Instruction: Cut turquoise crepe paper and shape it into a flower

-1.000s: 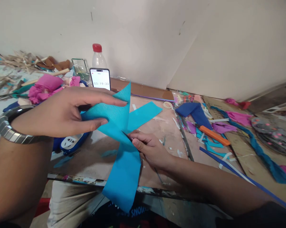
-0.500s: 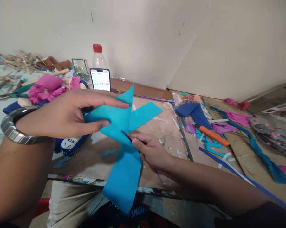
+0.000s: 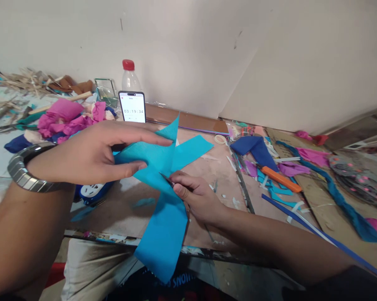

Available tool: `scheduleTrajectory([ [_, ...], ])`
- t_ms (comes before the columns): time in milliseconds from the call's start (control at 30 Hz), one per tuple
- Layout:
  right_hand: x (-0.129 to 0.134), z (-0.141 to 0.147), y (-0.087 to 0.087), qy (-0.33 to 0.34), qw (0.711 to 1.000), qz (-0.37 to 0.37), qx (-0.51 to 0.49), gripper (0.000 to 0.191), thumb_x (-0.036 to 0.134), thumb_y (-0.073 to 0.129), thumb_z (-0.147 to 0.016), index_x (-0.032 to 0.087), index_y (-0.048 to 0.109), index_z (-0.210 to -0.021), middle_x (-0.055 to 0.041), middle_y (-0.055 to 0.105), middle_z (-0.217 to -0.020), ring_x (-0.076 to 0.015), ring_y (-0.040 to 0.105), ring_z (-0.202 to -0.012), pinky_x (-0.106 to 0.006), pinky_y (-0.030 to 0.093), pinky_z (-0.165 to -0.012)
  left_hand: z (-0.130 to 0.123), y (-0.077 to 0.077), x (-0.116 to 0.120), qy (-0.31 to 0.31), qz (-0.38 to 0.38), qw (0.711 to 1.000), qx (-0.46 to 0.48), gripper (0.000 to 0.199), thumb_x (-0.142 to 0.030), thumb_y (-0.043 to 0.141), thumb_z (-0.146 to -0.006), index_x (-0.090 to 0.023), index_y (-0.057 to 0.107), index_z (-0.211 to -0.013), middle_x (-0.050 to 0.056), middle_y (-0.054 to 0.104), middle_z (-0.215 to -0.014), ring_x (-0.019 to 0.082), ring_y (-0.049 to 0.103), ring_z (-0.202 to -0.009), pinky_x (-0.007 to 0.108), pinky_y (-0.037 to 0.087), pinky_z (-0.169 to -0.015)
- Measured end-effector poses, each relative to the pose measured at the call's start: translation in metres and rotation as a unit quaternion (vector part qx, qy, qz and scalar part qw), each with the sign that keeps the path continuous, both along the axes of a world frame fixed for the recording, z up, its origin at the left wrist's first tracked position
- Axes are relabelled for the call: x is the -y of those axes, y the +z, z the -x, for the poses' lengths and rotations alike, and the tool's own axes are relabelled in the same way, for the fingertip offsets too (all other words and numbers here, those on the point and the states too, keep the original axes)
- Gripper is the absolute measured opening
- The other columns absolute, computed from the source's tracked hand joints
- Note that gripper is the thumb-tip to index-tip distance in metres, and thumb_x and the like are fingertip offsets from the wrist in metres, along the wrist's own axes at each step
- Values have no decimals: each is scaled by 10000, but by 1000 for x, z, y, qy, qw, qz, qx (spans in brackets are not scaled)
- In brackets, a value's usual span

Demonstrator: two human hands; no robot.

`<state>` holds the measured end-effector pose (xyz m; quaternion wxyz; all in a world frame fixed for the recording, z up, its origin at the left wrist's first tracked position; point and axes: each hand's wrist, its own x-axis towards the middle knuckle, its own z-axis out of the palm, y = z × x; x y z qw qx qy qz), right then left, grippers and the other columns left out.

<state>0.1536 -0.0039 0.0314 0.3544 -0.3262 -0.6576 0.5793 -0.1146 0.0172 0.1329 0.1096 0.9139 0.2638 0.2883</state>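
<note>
Two turquoise crepe paper strips (image 3: 163, 234) cross over the tabletop, the near end hanging past the table's front edge. My left hand (image 3: 94, 152) comes from the left, its thumb and fingers spread along a folded turquoise sheet (image 3: 157, 154) and gripping it; one corner of the sheet stands up in a point. My right hand (image 3: 197, 194) is closed around a small dark pointed blade (image 3: 166, 180), whose tip lies against the turquoise paper. The blade's handle is hidden in the fingers, so its exact kind cannot be made out.
A phone (image 3: 132, 108) showing a timer leans on a red-capped bottle (image 3: 130, 75). A blue-and-white power strip (image 3: 92, 191) sits under my left wrist. Pink crumpled paper (image 3: 63, 115) and sticks lie left. To the right are an orange cutter (image 3: 281, 179), tape ring (image 3: 220, 139) and paper scraps.
My left hand and the raised paper corner have shifted slightly to the right. My right hand and the blade stay in nearly the same place.
</note>
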Motion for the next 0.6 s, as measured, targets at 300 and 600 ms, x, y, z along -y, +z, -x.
scheduleTrajectory([
  [300, 1, 1, 1, -1, 1000, -10, -6, 321, 506, 657, -938, 204, 758, -899, -51, 669, -958, -183, 588, -894, -362, 478, -898, -3, 0, 1, -6, 15, 1000, 0, 462, -258, 679, -920, -250, 635, -1380, 59, 658, -1404, 216, 660, -1243, 333, 555, -1036],
  [600, 1, 1, 3, -2, 1000, -12, -3, 357, 545, 656, -930, 207, 770, -935, -58, 677, -987, -194, 596, -922, -374, 475, -918, -8, -1, 0, -20, 7, 1000, 5, 461, -239, 679, -923, -235, 628, -1381, 60, 681, -1366, 202, 665, -1231, 300, 567, -993],
])
